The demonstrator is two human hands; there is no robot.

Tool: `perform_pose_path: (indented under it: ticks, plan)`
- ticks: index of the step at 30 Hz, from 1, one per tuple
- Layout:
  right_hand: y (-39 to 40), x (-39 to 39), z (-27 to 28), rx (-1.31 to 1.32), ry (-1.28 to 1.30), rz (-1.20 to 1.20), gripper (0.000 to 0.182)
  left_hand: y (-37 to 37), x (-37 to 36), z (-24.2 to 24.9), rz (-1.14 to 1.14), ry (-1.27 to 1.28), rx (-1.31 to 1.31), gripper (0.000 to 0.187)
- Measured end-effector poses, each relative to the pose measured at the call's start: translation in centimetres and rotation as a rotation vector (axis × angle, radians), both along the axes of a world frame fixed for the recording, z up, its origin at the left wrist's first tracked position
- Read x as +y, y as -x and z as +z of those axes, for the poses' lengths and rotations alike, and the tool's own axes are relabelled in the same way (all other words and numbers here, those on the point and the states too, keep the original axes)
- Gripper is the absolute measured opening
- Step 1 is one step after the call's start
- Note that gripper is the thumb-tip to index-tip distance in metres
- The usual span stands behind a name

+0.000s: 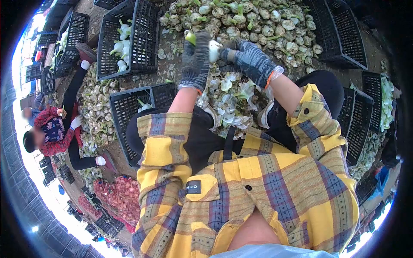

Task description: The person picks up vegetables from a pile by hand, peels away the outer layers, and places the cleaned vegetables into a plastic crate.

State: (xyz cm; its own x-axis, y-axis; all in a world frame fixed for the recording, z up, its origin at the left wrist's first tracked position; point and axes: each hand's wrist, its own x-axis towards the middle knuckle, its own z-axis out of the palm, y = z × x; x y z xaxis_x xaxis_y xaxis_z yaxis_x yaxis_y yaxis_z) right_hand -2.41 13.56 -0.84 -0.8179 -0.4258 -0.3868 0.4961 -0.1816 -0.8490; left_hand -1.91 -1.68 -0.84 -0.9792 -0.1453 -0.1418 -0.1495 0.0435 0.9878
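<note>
My left hand point(195, 60), in a dark grey glove, is closed round an onion-like bulb whose green stem point(190, 38) sticks out at the top left. The white bulb point(214, 51) shows between my two hands. My right hand point(249, 60), in a matching glove, has its fingers curled against the bulb's right side. Whether it also holds a small tool cannot be made out. Below both hands lies a heap of papery peelings point(228, 101), between my shoes. Just beyond them a large pile of dirty bulbs point(266, 26) covers the ground.
Black crates stand at the left, one with several peeled bulbs point(122, 47), another point(129, 103) beside my knee. More crates point(344, 38) are at the right. A person in red point(56, 127) sits by another bulb pile point(99, 103) at the far left. Red net sacks point(118, 198) lie lower left.
</note>
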Motion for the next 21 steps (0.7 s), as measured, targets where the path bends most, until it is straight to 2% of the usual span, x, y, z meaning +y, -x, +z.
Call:
perform_pose_path:
  ticks: [1,2,3,5,6,10,15,18,21]
  plan:
    - [-0.1,0.0,-0.1,0.133,-0.182,0.051,0.023,-0.2,0.4,0.4,0.019,-0.023,-0.03,0.041]
    - [-0.1,0.1,-0.1,0.133,-0.182,0.051,0.023,-0.2,0.6,0.6,0.038,-0.045,-0.059,0.039]
    - [-0.1,0.2,0.4,0.015,-0.071,-0.013,0.024,-0.1,0.4,0.5,0.037,-0.044,-0.059,0.039]
    - [-0.2,0.5,1.2,-0.221,0.151,-0.143,0.026,0.2,-0.1,0.3,0.016,-0.205,-0.09,0.04]
    - [-0.1,0.5,0.9,-0.282,0.234,-0.133,0.029,0.3,-0.1,0.0,0.021,-0.209,-0.05,0.039]
    - [-0.1,-0.5,1.1,-0.222,0.217,0.004,0.035,0.4,-0.1,-1.0,-0.022,-0.04,0.032,0.037]
    - [-0.1,0.2,0.0,-0.184,0.281,0.032,0.037,0.5,-0.2,-1.3,-0.01,0.058,-0.1,0.034]
    - [-0.7,0.2,-0.1,-0.114,0.159,-0.021,0.027,0.5,-0.6,-1.5,0.022,0.066,-0.094,0.038]
    - [-0.7,0.6,0.3,-0.147,0.255,0.008,0.022,0.7,-0.7,-1.4,0.017,-0.016,-0.13,0.04]
